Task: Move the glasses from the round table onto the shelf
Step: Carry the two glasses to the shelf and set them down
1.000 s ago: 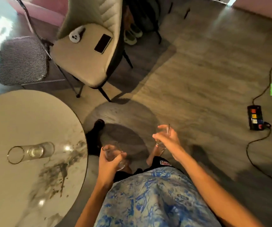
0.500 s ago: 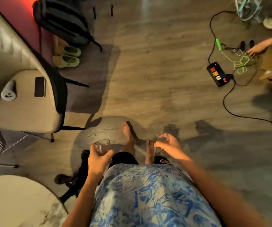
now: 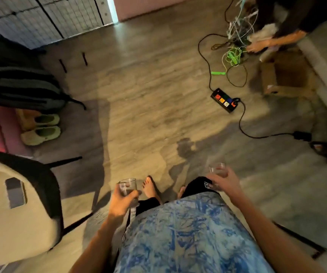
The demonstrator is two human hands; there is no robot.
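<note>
Head view has you mid-carry with two glasses, one in each hand, above the wooden floor [image 3: 149, 107]. The left glass [image 3: 127, 186] sits upright in your left hand [image 3: 119, 202], its fingers [image 3: 134, 194] curled round the lower half with the rim showing above them. The right glass [image 3: 217, 170] is in your right hand [image 3: 226, 183]. Those fingers [image 3: 211, 177] seem to wrap it from the side, though blur makes the exact hold hard to read.

Take the power strip [image 3: 225, 100] as your marker. The right glass is well short of it on your side, almost in line with it. The left glass is just as far back and off to the strip's left. Beyond the strip lie tangled cables [image 3: 234, 55] and a cardboard box [image 3: 284, 75], where another person's hand [image 3: 257, 46] is busy. Far to its left are a pair of slippers [image 3: 40, 128], a backpack [image 3: 23, 85] and a cream chair [image 3: 21, 223].

Neither the round desk nor the shelf is in sight, so I'd judge you between the two. Pickup of these two glasses is done, and placing them on the shelf is yet to come. You cannot tell from here whether more glasses wait on the desk.
</note>
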